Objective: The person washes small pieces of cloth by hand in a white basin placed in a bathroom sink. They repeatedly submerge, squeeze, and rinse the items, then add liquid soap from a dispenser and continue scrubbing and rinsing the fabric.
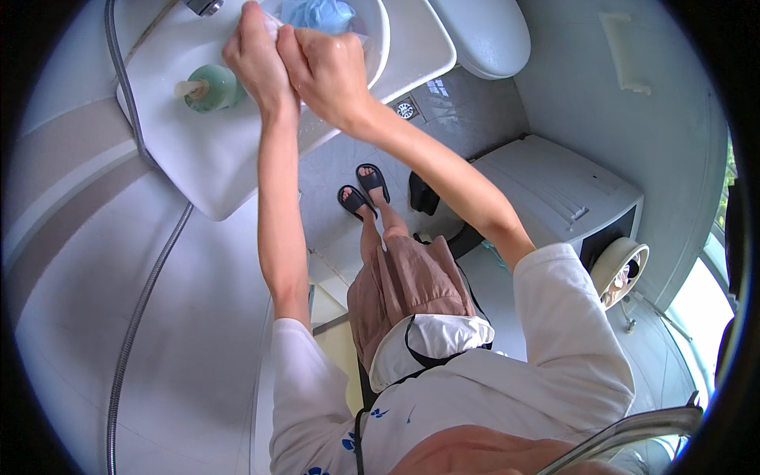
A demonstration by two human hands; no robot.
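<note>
Over the front of a white washbasin (385, 44), both of my hands are pressed together on a pale, wet-looking cloth (271, 24). My left hand (256, 62) is on the left side, fingers curled round the cloth. Beside it, my right hand (329, 71) makes a fist on the cloth's other side. Most of the cloth is hidden by the fingers. A green pump bottle (215, 89) with a pale nozzle is just left of my left hand. Light blue mesh or film-like material (320, 15) lies in the basin behind my right hand.
A chrome tap (205, 6) is at the top, with a braided metal hose (133, 332) running down the left. A toilet with a white lid (490, 32) adjoins the basin's right side. A floor drain (405, 110), a washing machine (552, 178) and a pale basket (620, 270) are lower right.
</note>
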